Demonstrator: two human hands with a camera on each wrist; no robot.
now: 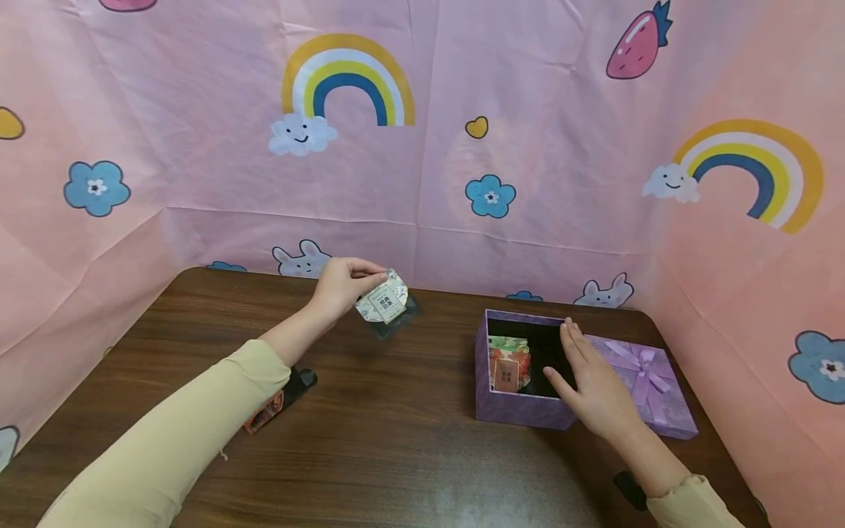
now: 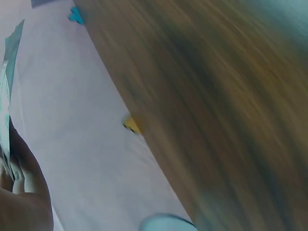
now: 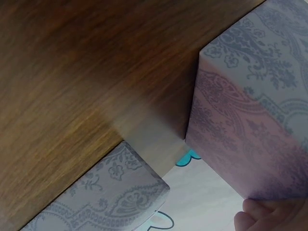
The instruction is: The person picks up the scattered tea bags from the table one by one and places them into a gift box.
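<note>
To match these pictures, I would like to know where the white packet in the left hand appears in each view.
Head: the white packet is near the middle, pinched by the left hand.
Left wrist: the white packet is at the left edge, nearly edge-on.
Right wrist: not in it.
Shared landmark: the brown wooden table, in all three.

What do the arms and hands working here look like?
They are a person's: the left hand and right hand are bare, without gloves. The left sleeve and right sleeve are plain pale yellow, without visible markings, both ending short of the wrist; the left one looks gathered at its end, and little of the right one shows.
</note>
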